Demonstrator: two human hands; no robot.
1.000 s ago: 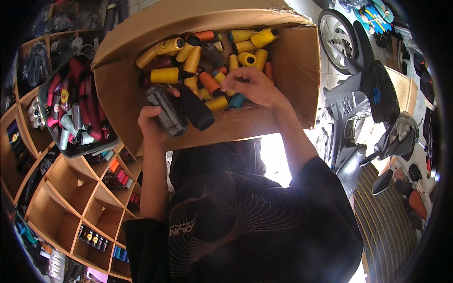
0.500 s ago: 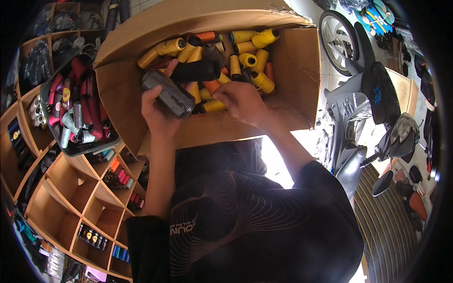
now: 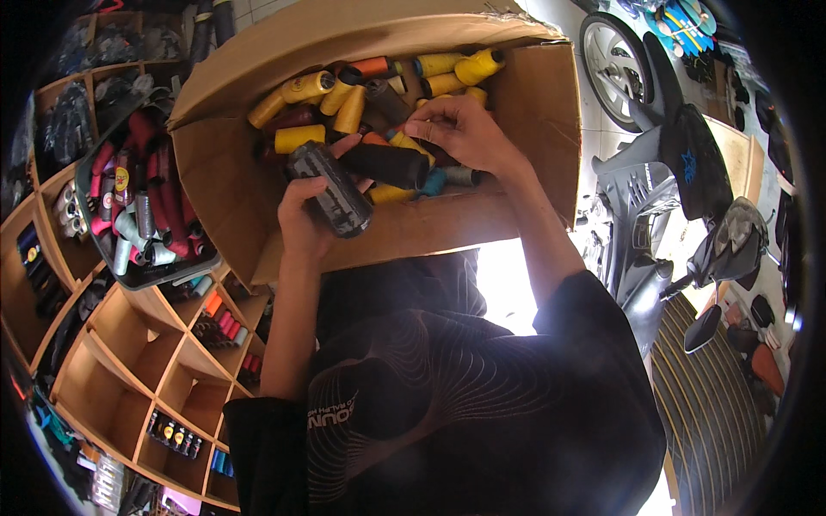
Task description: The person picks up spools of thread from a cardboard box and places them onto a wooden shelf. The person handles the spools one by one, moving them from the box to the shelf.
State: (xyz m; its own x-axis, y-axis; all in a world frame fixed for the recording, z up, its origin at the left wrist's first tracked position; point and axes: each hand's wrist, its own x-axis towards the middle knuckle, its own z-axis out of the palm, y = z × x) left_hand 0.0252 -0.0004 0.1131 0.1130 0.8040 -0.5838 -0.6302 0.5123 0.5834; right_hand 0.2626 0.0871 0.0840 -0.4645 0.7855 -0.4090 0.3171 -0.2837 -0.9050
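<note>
My left hand [image 3: 297, 215] grips a dark grey thread spool [image 3: 331, 189] at the front edge of an open cardboard box [image 3: 538, 112]. The box is full of thread spools, mostly yellow [image 3: 301, 86] with some orange and dark ones. My right hand [image 3: 469, 133] reaches into the box, its fingers curled over the right end of a black spool [image 3: 387, 163] that lies across the pile. The black spool's other end touches my left thumb. Both forearms rise from my dark shirt.
A wooden cubby shelf [image 3: 129, 344] with small spools fills the left side. A dark tray of red and grey spools [image 3: 138, 198] sits beside the box. A grey scooter [image 3: 662, 172] stands at the right on a tiled floor, near a striped mat [image 3: 714, 404].
My left hand lifted the grey spool, then brought it lower. The black spool left my left hand and now lies under my right hand, which shifted toward the box's middle.
</note>
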